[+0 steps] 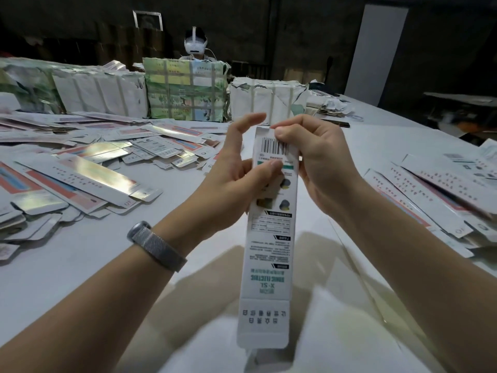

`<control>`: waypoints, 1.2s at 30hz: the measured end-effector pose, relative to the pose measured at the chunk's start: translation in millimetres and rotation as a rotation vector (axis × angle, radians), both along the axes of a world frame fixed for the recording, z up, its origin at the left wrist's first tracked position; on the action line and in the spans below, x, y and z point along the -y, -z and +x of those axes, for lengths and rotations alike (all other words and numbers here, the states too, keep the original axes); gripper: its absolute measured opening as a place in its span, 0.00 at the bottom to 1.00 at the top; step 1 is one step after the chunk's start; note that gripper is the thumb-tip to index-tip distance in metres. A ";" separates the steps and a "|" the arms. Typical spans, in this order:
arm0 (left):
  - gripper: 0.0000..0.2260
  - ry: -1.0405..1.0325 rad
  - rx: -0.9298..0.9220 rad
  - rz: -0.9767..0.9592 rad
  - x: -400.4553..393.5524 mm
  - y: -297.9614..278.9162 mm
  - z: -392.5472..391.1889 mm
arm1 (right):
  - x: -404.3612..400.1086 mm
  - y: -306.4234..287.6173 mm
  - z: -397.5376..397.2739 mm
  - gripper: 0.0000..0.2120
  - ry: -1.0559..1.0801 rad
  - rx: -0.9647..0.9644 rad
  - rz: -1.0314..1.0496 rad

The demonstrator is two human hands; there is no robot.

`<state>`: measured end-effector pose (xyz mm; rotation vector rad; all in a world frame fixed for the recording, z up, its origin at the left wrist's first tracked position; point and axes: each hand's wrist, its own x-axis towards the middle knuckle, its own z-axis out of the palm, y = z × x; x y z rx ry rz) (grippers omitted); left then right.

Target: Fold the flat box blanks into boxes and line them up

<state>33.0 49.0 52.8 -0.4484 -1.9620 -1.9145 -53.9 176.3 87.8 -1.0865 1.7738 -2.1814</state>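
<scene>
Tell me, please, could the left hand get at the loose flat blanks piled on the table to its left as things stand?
Probably not at once: the left hand is pinching the long box that both hands hold up. The path over the table to the blanks looks free.

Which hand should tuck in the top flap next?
Probably the right hand. Its fingers already pinch the top end of the box by the barcode, right at the flap. The left hand grips lower on the body with its upper fingers lifted off, so it suits steadying the box.
</scene>
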 end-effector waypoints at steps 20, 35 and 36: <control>0.11 0.081 0.086 0.026 12.2 -7.5 -10.2 | -21.3 -18.1 -45.8 0.09 -0.315 -0.095 0.276; 0.08 0.015 0.082 0.023 4.8 -21.8 -18.6 | -32.9 -25.6 -47.8 0.14 -0.243 -0.143 0.252; 0.08 0.026 0.085 0.033 3.7 -18.7 -19.4 | -33.4 -24.7 -47.3 0.13 -0.237 -0.136 0.258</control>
